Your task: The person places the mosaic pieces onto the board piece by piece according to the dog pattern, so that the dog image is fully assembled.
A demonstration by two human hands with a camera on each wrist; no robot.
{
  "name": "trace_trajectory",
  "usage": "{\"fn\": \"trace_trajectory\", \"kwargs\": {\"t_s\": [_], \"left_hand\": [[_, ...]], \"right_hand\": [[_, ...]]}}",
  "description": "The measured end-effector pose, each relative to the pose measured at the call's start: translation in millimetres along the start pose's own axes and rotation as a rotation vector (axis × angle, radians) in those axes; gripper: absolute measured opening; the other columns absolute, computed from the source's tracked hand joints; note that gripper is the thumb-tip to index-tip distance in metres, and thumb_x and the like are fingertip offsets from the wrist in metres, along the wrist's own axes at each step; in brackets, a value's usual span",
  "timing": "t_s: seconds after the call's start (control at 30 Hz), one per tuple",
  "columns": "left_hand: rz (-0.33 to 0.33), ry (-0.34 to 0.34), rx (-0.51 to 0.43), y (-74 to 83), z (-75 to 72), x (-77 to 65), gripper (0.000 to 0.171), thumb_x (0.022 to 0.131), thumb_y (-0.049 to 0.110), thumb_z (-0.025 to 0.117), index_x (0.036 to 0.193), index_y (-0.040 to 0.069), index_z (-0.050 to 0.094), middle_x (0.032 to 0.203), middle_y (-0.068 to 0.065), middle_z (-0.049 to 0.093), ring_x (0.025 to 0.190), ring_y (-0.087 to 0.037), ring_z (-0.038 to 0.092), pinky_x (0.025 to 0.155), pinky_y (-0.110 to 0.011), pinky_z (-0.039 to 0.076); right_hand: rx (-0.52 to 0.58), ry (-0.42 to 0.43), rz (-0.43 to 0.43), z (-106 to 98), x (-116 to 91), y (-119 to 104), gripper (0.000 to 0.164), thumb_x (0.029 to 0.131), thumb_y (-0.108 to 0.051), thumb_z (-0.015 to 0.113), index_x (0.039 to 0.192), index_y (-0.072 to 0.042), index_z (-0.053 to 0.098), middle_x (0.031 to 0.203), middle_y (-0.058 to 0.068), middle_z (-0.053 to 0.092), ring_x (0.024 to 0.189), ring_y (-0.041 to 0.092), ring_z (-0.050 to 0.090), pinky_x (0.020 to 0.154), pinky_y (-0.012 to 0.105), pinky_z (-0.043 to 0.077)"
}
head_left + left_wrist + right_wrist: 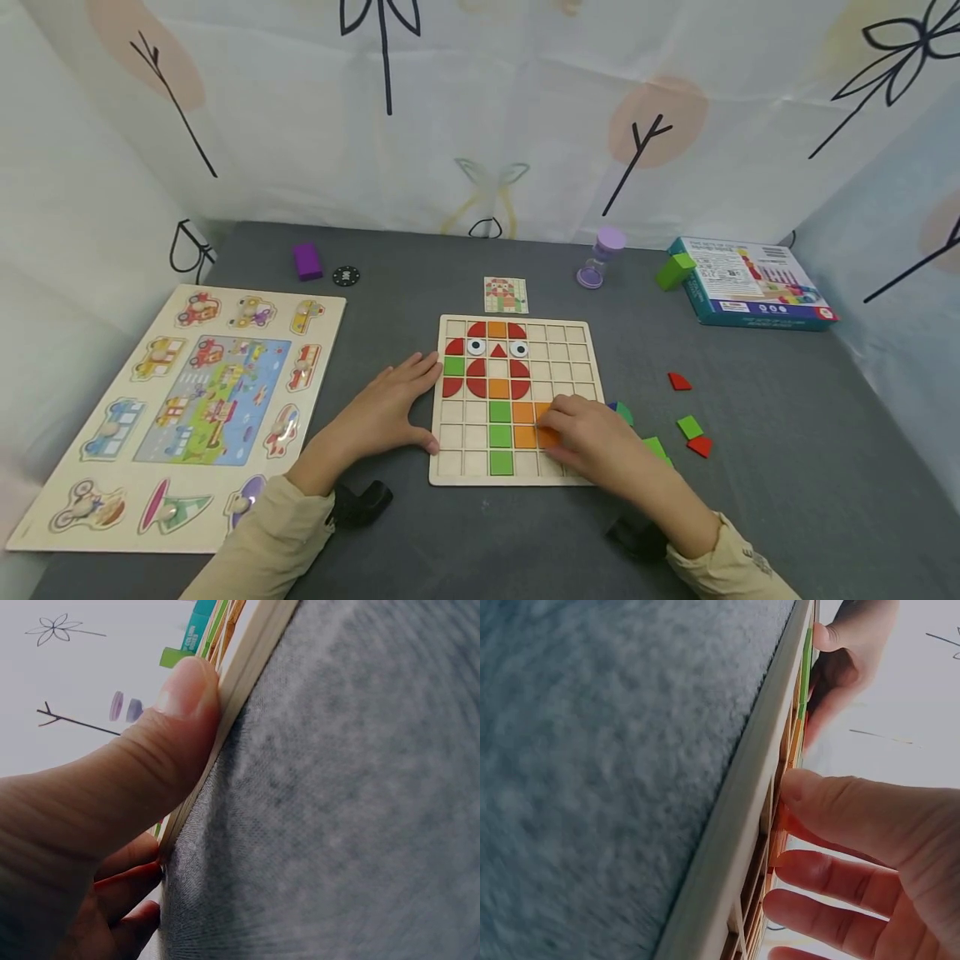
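Note:
In the head view, my left hand [386, 408] is at the left edge of a wooden grid board [555, 372], thumb low and fingers higher up. The left wrist view shows that thumb [180, 705] pressed against the board's side. My right hand [596, 433] is over the board's lower right part. Its fingertips pinch an orange square tile [547, 437] at the grid beside other orange tiles [522, 412]; the hand partly hides it. A column of green tiles [500, 436] lies to the left. Above it, red pieces [476, 387] and round eye pieces [518, 348] form a face.
Loose red [679, 382] and green pieces [689, 427] lie right of the board. Behind it are a pattern card [506, 295], a purple sand timer [600, 258] and a box [757, 283] with a green block [676, 272]. A vehicle puzzle [315, 312] lies left, near a purple block [307, 262].

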State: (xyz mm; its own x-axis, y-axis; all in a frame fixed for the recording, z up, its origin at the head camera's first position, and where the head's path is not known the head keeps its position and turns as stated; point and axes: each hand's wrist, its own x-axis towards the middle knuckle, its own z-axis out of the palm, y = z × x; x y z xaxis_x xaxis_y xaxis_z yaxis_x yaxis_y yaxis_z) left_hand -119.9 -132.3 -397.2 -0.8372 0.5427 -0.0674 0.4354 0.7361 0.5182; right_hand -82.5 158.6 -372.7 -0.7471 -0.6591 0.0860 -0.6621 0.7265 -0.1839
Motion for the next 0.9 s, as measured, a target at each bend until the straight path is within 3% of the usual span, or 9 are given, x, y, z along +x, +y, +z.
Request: {"fn": "trace_trajectory", "kwargs": {"t_s": [0.2,0.6,0.9], "left_hand": [[-0.002,-0.006,-0.004,0.9,-0.2,-0.1,0.101,0.057,0.045,0.078,0.138,0.006,0.031,0.146,-0.008,0.024,0.135,-0.028,0.016,0.105,-0.052,0.017],[0.000,-0.008,-0.012,0.1,-2.2,0.3,0.102,0.058,0.045,0.078,0.139,0.006,0.030,0.146,-0.008,0.023,0.135,-0.028,0.015,0.105,-0.053,0.016],[0.003,-0.005,-0.016,-2.0,1.4,0.5,0.103,0.057,0.046,0.078,0.139,0.006,0.030,0.146,-0.008,0.023,0.135,-0.029,0.015,0.105,-0.053,0.016]], "right_hand": [[-0.001,0.013,0.053,-5.8,-9.0,6.8,0.028,0.071,-0.024,0.074,0.096,-0.017,0.066,0.091,-0.006,0.056,0.078,0.007,0.051,0.068,0.025,0.047],[-0.014,0.036,0.360,-33.7,-58.3,52.3,0.033,0.071,-0.018,0.073,0.102,-0.010,0.064,0.096,0.003,0.058,0.084,0.018,0.058,0.067,0.037,0.050],[-0.034,-0.084,0.423,-22.5,-54.8,62.2,0.037,0.074,-0.027,0.071,0.106,-0.011,0.063,0.094,0.000,0.057,0.082,0.015,0.057,0.065,0.036,0.049]]}}
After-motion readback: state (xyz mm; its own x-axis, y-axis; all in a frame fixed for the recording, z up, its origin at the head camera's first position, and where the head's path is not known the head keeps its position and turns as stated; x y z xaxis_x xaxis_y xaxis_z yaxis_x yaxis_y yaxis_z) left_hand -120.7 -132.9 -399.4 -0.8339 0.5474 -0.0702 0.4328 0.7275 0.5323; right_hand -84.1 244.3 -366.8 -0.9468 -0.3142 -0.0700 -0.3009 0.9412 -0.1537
